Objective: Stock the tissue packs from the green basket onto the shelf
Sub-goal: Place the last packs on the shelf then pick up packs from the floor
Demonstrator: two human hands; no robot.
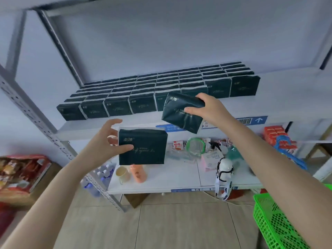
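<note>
**A:** Far to your left, one red snack box (21, 173) sits low beside the rack. Next in, your left hand (107, 141) holds one dark tissue pack, the left pack (142, 147), by its left edge. Your thumb is on the printed face and your fingers are curled behind. The pack is upright, in the air just below the upper shelf's front lip.

**B:** Agreed. Under that pack you have one cup (120, 174) and one orange bottle (138, 174) side by side on the lower shelf (179, 178). And the stock above?

**A:** On the upper shelf (287, 103) the stocked packs (117, 106) stand eight across in the front row. Two of those eight are partly hidden by what you're holding. The rows behind are too blurred to count.

**B:** Your right hand (208, 108) is clamped on a second one, the right pack (181, 112), at its upper right corner. It is tilted, in front of that front row. So you have two packs in hand, one each, with your hands well apart.

**A:** Last, low at your right, there is one green basket (274, 221). Your forearm covers part of it, and you can't tell what's inside.
</note>
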